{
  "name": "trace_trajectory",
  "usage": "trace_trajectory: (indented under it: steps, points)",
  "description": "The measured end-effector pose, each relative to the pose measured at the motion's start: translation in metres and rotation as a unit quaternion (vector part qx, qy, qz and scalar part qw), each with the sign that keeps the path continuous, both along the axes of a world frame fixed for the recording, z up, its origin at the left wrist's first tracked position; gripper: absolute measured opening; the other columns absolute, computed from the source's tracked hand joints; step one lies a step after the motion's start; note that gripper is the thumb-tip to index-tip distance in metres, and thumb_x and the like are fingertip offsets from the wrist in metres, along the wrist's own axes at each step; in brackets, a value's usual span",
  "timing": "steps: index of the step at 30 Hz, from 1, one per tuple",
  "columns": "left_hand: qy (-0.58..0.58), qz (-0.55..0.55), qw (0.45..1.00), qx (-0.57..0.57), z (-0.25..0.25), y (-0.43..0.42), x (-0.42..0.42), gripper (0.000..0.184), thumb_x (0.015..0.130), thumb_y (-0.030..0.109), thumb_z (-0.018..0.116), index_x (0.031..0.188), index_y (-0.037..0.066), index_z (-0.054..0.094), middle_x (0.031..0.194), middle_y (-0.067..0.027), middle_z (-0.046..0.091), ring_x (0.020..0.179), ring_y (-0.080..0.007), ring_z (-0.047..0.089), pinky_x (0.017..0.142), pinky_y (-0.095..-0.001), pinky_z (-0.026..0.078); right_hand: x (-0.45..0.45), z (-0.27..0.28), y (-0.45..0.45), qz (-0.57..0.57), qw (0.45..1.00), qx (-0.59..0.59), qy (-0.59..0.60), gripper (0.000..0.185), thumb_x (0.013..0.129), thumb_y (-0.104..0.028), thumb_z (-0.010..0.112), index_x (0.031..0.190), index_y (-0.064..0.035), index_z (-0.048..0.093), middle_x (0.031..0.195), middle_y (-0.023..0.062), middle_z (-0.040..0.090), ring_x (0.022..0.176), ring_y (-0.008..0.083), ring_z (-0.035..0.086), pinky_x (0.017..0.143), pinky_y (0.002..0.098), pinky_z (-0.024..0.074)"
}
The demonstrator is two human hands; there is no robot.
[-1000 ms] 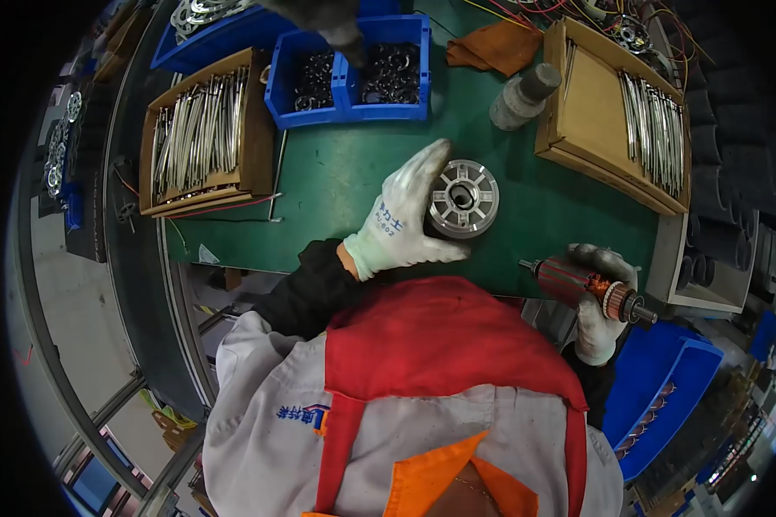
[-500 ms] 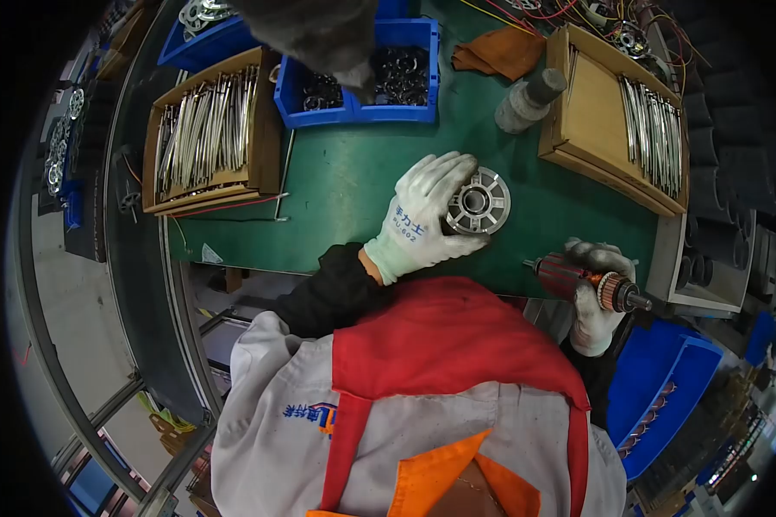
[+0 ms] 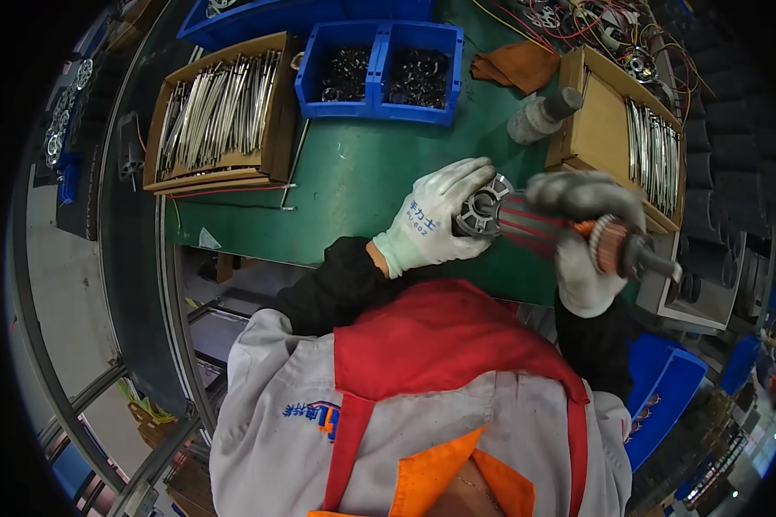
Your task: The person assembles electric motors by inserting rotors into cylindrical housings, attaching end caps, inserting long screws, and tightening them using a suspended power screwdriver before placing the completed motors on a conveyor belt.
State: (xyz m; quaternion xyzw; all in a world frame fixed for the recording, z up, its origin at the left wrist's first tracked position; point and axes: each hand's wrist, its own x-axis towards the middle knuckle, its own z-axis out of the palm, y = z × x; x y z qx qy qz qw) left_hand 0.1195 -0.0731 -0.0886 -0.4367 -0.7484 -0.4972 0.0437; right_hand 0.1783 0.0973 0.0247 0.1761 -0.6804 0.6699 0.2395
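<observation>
My left hand (image 3: 431,215), in a white work glove, is wrapped round the left side of a round metal motor end cover (image 3: 481,213) with a spoked face and a central bore. In my gloved right hand (image 3: 588,237) is a motor armature (image 3: 526,226), held round its body, with its copper commutator end pointing right. The left tip of the armature's shaft meets the middle of the end cover. Whether it sits inside the bore I cannot tell. Part of the armature is hidden by my right fingers, which are slightly blurred.
Two blue bins (image 3: 379,110) with small dark parts stand at the back. A cardboard box (image 3: 272,159) of long metal rods is at left, another box (image 3: 569,112) at right. Near it are a grey bottle-like cylinder (image 3: 535,121), a brown cloth (image 3: 517,67) and tangled wires (image 3: 595,26).
My right hand has brought the armature up and left, to the end cover. My left hand keeps its hold. A dark grey shape over the blue bins has gone from view.
</observation>
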Motion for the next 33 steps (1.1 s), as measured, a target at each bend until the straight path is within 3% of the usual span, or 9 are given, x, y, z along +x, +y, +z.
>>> trace_trajectory:
  steps: [6, 16, 18, 22, 25, 28, 30, 31, 33]
  points:
    - [-0.072, -0.016, 0.997, -0.008, 0.002, -0.001, 0.000, 0.080, 0.059, 0.024, 0.082, 0.126, -0.007, 0.049, 0.127, -0.0257, 0.056, 0.118, -0.0420, 0.055, 0.101, -0.0459, 0.046, -0.021, -0.021, -0.015, -0.028, 0.989, 0.079, -0.120, 0.024, 0.073, -0.001, 0.070, 0.095, -0.0002, 0.062, 0.091, 0.0111, 0.069, 0.084, 0.0177, 0.068, 0.076, 0.0306, 0.0544]
    - [-0.047, -0.016, 0.999, -0.007, 0.008, 0.000, 0.000, 0.079, 0.060, 0.024, 0.080, 0.126, -0.006, 0.048, 0.124, -0.0269, 0.056, 0.115, -0.0435, 0.055, 0.100, -0.0457, 0.046, -0.027, -0.033, -0.012, 0.025, 0.993, 0.058, -0.102, 0.028, 0.071, -0.004, 0.073, 0.096, -0.0010, 0.063, 0.092, 0.0098, 0.068, 0.084, 0.0175, 0.067, 0.077, 0.0301, 0.0542]
    - [-0.063, -0.020, 0.997, 0.040, 0.007, 0.001, 0.002, 0.057, 0.063, 0.021, 0.079, 0.111, 0.001, 0.056, 0.110, -0.0180, 0.059, 0.101, -0.0388, 0.058, 0.087, -0.0456, 0.047, -0.025, -0.036, -0.013, 0.007, 0.994, 0.073, -0.083, 0.027, 0.070, -0.005, 0.073, 0.096, -0.0013, 0.063, 0.092, 0.0098, 0.068, 0.084, 0.0180, 0.067, 0.076, 0.0301, 0.0539]
    - [-0.028, -0.012, 0.999, 0.044, 0.002, 0.003, 0.003, 0.057, 0.064, 0.021, 0.080, 0.112, 0.002, 0.057, 0.110, -0.0173, 0.060, 0.101, -0.0383, 0.058, 0.087, -0.0450, 0.047, -0.019, -0.037, -0.017, -0.021, 0.993, 0.075, -0.093, 0.026, 0.071, -0.006, 0.073, 0.095, -0.0020, 0.064, 0.089, 0.0082, 0.068, 0.082, 0.0168, 0.066, 0.075, 0.0308, 0.0531]
    - [-0.051, -0.018, 0.998, -0.015, -0.006, 0.000, 0.002, 0.088, 0.062, 0.029, 0.083, 0.133, -0.005, 0.042, 0.131, -0.0277, 0.051, 0.121, -0.0434, 0.051, 0.102, -0.0452, 0.043, -0.015, -0.038, -0.017, -0.003, 0.987, -0.005, -0.159, 0.024, 0.073, -0.008, 0.074, 0.094, -0.0022, 0.064, 0.093, 0.0073, 0.067, 0.085, 0.0148, 0.065, 0.080, 0.0312, 0.0522]
    - [-0.077, 0.011, 0.994, -0.079, -0.006, -0.007, 0.014, 0.107, 0.059, 0.033, 0.086, 0.142, -0.003, 0.031, 0.148, -0.0259, 0.033, 0.134, -0.0406, 0.039, 0.110, -0.0442, 0.037, -0.013, -0.031, -0.007, 0.114, 0.976, -0.034, -0.184, 0.046, 0.073, -0.007, 0.075, 0.115, -0.0040, 0.057, 0.110, 0.0064, 0.062, 0.100, 0.0125, 0.061, 0.090, 0.0303, 0.0490]
    - [-0.101, 0.012, 0.991, -0.091, -0.011, -0.006, 0.015, 0.106, 0.059, 0.031, 0.087, 0.143, -0.001, 0.031, 0.147, -0.0245, 0.036, 0.134, -0.0400, 0.040, 0.110, -0.0435, 0.037, -0.019, -0.033, 0.007, 0.076, 0.983, -0.146, -0.080, 0.067, 0.073, -0.009, 0.075, 0.133, -0.0052, 0.046, 0.122, 0.0088, 0.058, 0.109, 0.0175, 0.060, 0.095, 0.0329, 0.0474]
    - [-0.091, 0.015, 0.991, -0.094, -0.011, -0.005, 0.015, 0.105, 0.059, 0.030, 0.087, 0.143, 0.000, 0.033, 0.145, -0.0230, 0.038, 0.133, -0.0395, 0.041, 0.109, -0.0430, 0.038, -0.029, -0.034, 0.024, 0.008, 0.964, -0.240, -0.119, 0.080, 0.074, -0.014, 0.076, 0.144, -0.0058, 0.037, 0.135, 0.0141, 0.051, 0.120, 0.0242, 0.055, 0.103, 0.0368, 0.0423]
    - [-0.108, 0.013, 0.991, -0.083, -0.014, 0.001, 0.015, 0.103, 0.059, 0.029, 0.087, 0.143, 0.001, 0.034, 0.145, -0.0226, 0.039, 0.132, -0.0391, 0.042, 0.109, -0.0429, 0.038, -0.052, -0.039, 0.060, -0.265, 0.950, 0.117, -0.113, 0.085, 0.075, -0.028, 0.076, 0.146, -0.0063, 0.035, 0.143, 0.0191, 0.043, 0.134, 0.0291, 0.042, 0.110, 0.0413, 0.0336]
